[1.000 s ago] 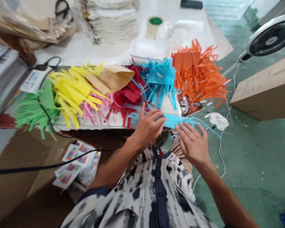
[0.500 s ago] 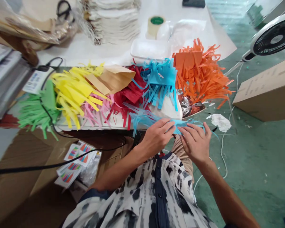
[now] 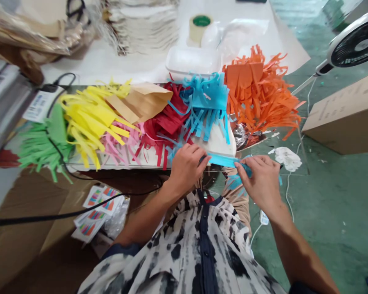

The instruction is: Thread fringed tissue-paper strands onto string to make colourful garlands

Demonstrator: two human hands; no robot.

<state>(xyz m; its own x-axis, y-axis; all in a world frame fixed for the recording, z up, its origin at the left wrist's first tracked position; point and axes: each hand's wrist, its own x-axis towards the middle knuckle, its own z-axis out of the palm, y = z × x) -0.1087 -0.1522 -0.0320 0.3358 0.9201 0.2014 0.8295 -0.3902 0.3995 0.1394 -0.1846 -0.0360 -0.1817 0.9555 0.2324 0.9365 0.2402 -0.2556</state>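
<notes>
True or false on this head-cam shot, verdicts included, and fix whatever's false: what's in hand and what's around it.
1. The left hand and right hand both touch the blue fringed paper strip. True.
2. The right hand also grips the orange fringed paper. False: that paper lies in the pile beyond the hands, untouched.
3. The yellow fringed paper lies between the green fringed paper and a kraft paper piece. True.
4. The fan stands at the left of the view. False: it is at the upper right.
</notes>
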